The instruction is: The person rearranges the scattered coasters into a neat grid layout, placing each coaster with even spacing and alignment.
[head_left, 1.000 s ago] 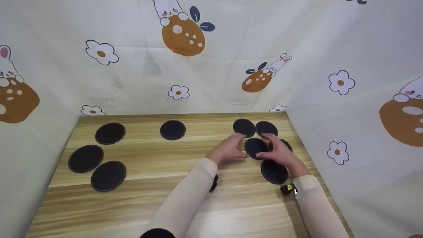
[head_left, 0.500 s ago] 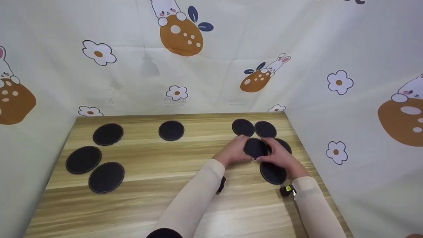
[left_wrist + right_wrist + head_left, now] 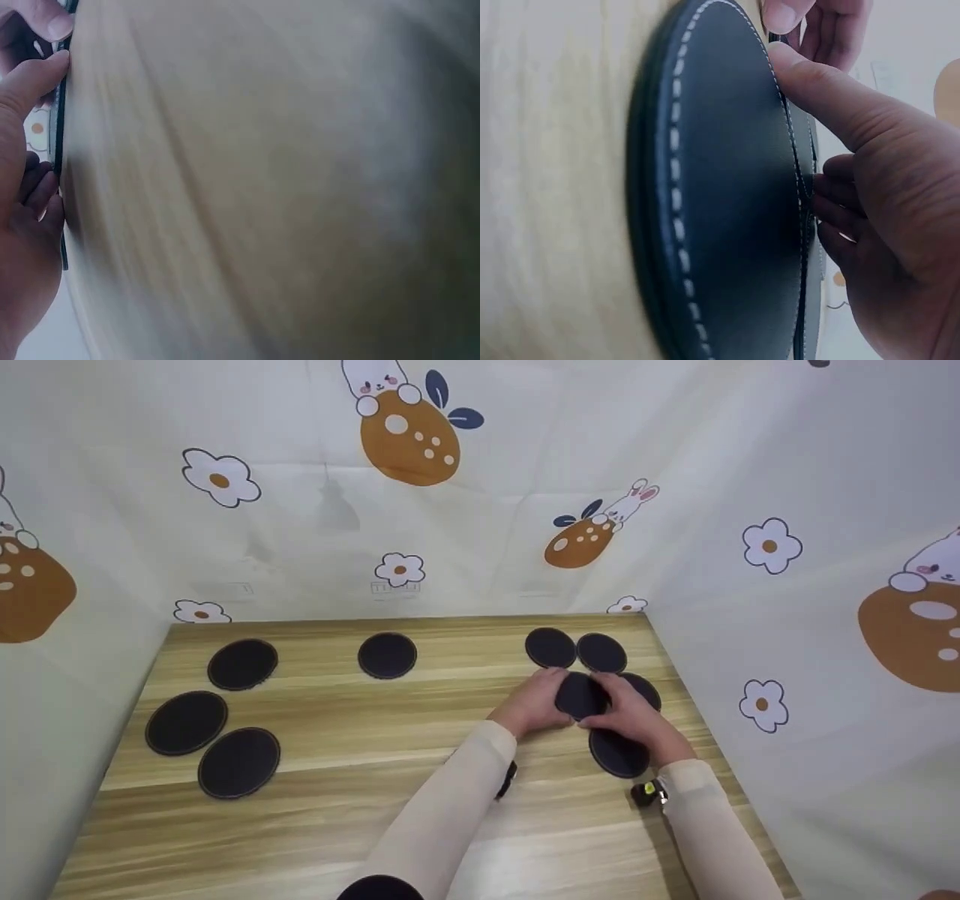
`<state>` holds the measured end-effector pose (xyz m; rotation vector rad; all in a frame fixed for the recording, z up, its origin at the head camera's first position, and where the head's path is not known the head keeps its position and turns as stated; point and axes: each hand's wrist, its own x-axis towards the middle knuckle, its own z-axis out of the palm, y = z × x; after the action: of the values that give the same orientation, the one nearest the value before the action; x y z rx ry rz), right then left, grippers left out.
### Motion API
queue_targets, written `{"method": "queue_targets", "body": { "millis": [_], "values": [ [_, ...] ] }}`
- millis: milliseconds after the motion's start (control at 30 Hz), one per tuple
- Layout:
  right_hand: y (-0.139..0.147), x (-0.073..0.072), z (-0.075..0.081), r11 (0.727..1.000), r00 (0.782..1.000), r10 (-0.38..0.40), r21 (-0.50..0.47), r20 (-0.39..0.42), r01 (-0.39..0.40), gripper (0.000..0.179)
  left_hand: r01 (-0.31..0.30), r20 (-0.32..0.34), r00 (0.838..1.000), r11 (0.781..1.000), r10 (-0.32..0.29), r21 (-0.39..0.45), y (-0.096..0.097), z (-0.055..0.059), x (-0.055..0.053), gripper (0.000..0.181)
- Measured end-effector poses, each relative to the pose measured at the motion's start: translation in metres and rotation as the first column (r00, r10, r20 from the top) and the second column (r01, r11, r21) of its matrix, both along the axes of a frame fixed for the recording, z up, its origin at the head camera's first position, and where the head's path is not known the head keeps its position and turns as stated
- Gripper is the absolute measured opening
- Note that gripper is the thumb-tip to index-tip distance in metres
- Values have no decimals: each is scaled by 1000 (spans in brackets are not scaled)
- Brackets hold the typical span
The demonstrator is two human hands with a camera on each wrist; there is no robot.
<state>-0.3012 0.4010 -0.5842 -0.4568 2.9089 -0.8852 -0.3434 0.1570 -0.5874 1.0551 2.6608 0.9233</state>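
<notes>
Pale sleeves (image 3: 442, 810) reach from the bottom of the frame across a wooden desk (image 3: 315, 840) bearing nine flat, round, black discs (image 3: 238, 763): three at left, five at right, where the left hand (image 3: 534, 703) and right hand (image 3: 631, 712) grasp one disc (image 3: 580, 695) in curled fingers, and one near centre, before a rabbit-print sheet (image 3: 480, 517).

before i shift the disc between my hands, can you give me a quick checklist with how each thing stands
1. Left hand on the held disc: ok, it grips the left side.
2. Right hand on the held disc: ok, it grips the right side.
3. Room around the held disc: not ok, the right disc and lower disc lie close by.
4. Held disc lifted off the table: cannot tell.
5. Middle disc out of the hands' way: ok, it lies well apart from both.
</notes>
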Motion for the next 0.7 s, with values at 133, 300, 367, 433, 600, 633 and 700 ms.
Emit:
{"method": "queue_targets", "body": {
  "millis": [133, 300, 367, 433, 600, 633, 700],
  "values": [
    [0, 0, -2, 1000, 1000, -1, -4, -17, 1, 101, -4, -8, 1000, 1000, 4, -7, 2, -3, -2, 84],
    [0, 0, -3, 1000, 999, 3, 9, -50, -3, 98, -15, -22, 1000, 1000, 15, -10, 3, -4, -4, 82],
    [0, 0, -4, 1000, 998, 5, 13, -62, -4, 98, -16, -25, 1000, 1000, 15, -9, 2, -4, -5, 80],
    [-1, 0, -4, 1000, 998, 7, 11, -68, -6, 98, -10, -27, 1000, 1000, 10, -5, 1, -3, -6, 79],
    [-2, 0, -2, 1000, 995, 8, 3, -101, -8, 100, 1, -9, 1000, 1000, -1, 9, -3, 2, -8, 83],
    [-2, -1, -1, 1000, 994, 6, -1, -106, -6, 100, 0, -4, 1000, 1000, 0, 13, -4, 2, -8, 84],
    [-4, -1, 1, 1000, 994, 3, -16, -108, -4, 99, -2, 7, 1000, 1000, 1, 26, -8, 4, -10, 84]
  ]
}}
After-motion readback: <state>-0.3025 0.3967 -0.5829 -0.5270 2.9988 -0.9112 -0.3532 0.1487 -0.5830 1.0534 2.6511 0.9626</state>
